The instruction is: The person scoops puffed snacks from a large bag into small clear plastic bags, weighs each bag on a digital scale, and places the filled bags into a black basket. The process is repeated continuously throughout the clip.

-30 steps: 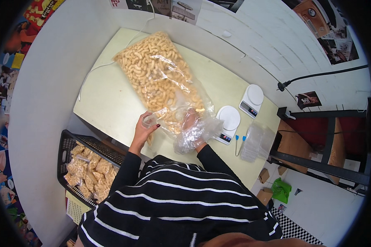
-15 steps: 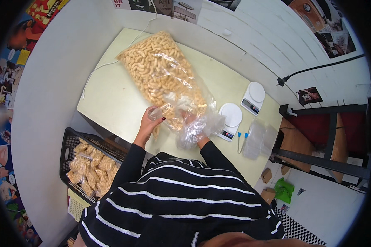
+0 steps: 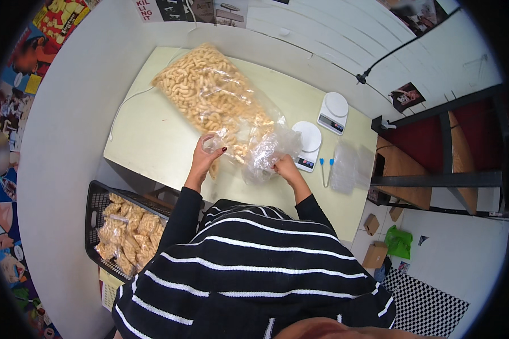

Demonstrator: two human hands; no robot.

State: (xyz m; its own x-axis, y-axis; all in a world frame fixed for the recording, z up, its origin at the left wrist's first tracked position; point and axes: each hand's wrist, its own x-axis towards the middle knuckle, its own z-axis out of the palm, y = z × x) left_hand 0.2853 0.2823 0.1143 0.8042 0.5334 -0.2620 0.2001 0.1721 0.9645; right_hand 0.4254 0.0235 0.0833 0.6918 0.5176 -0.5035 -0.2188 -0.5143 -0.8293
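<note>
The large clear bag of puffed snacks (image 3: 209,93) lies diagonally across the desk (image 3: 147,141), its open mouth toward the near edge. The left hand (image 3: 205,159) pinches a small clear cup (image 3: 211,142) at the bag mouth. The right hand (image 3: 285,167) grips the crumpled plastic (image 3: 266,150). Two white scales (image 3: 311,138) stand toward the right edge.

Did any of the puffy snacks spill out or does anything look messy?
Nothing looks spilled. The puffed snacks stay inside the big clear bag lying on the pale table. Its open end is crumpled where the left hand and right hand grip it. The small filled bags sit in the black crate.
</note>
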